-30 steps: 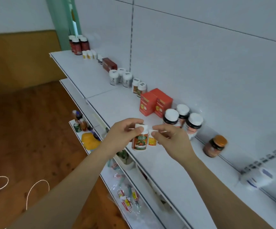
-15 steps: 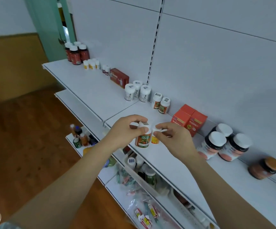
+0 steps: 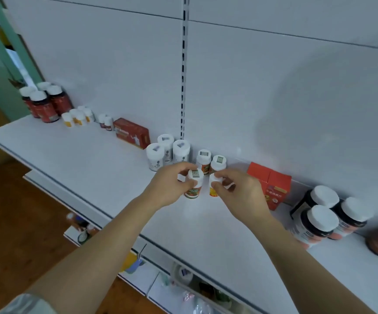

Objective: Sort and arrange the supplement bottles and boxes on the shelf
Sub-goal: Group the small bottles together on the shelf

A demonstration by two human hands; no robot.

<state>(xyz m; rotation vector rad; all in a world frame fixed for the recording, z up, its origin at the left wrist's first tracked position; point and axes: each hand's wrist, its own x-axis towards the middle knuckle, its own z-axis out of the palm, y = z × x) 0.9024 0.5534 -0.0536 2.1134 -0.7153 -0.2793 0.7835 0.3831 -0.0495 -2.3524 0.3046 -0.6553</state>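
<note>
While left hand [image 3: 170, 186] pinches green bottle [image 3: 193, 185] by cap and right hand [image 3: 240, 191] pinches yellow bottle [image 3: 214, 189], both low over shelf [image 3: 93, 164]: set down straight, just before twin bottles [image 3: 210, 162] behind fingers, then let go.

Under the left hand [image 3: 172, 186] the bottle [image 3: 193, 185] looks like smooth plastic with a glossy printed label. The shelf [image 3: 88, 159] beneath is smooth, matt white. Right of the right hand [image 3: 240, 191], the orange boxes [image 3: 272, 186] look like satin card. Below, the floor [image 3: 13, 223] is polished wood.
</note>
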